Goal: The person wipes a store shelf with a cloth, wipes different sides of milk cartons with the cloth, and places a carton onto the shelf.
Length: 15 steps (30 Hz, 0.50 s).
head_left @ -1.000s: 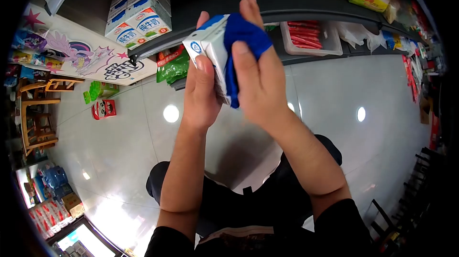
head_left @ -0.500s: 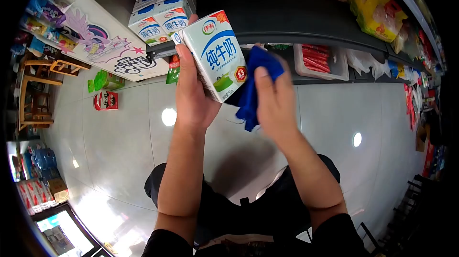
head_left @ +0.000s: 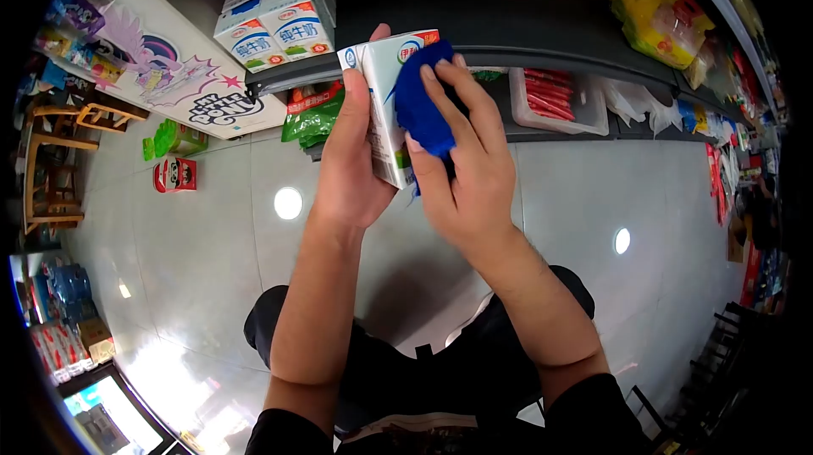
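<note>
A white and blue milk carton [head_left: 378,103] is held up in front of the shelf by my left hand [head_left: 350,158], its thumb along the narrow side and fingers behind. My right hand [head_left: 476,158] presses a crumpled blue cloth [head_left: 426,97] against the carton's front, covering most of the printing there. Fingers and thumb of the right hand grip the cloth. The carton is tilted slightly, its narrow side turned partly toward me.
More milk cartons [head_left: 292,21] stand stacked on the black shelf [head_left: 406,10], left end. A yellow bag [head_left: 660,14] sits at its right. Below are a green packet [head_left: 313,119] and a clear bin [head_left: 584,120] of red packets. A red box [head_left: 175,175] stands on the tiled floor.
My right hand has brought the cloth from the carton's right edge onto its front face. The left hand has turned the carton, so its narrow side shows more.
</note>
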### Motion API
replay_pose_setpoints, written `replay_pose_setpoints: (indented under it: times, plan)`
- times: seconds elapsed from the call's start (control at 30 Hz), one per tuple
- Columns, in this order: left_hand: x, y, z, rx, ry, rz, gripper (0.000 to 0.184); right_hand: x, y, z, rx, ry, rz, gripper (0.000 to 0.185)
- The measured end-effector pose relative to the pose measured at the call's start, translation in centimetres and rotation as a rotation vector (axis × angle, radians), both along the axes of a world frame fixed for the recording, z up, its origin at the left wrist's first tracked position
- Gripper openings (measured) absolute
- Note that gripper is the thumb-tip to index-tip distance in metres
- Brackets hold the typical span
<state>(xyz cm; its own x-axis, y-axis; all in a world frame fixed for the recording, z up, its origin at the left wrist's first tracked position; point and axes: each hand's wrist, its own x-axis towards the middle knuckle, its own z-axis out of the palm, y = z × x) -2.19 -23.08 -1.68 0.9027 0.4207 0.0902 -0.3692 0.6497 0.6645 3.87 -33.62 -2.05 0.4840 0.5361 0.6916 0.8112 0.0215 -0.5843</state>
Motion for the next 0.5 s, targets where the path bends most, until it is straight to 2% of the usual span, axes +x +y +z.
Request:
replay_pose_setpoints:
  times: [0.1,0.23,0.33,0.37,0.5]
  plan:
    - [-0.5,0.3,0.5,0.004,0.088,0.094,0.064,-0.9,-0.4,-0.8,-0.064,-0.020,0.031,0.048]
    - [-1.2,1.8,0.5,-0.134,0.082,0.105,0.061,-2.6,-0.3,-1.2,-0.134,-0.088,0.093,0.054]
    - [-0.7,1.3,-0.2,-0.149,0.089,0.021,0.062,-1.3,0.1,-0.9,-0.081,0.008,0.065,0.049]
    - [-0.5,0.9,-0.2,-0.058,0.066,0.017,0.061,-1.1,0.2,-0.4,-0.039,0.076,0.055,0.043]
    - [-0.3,0.0,-0.5,-0.004,0.164,-0.069,0.061,1.0,0.4,-0.3,0.024,0.246,0.006,0.033]
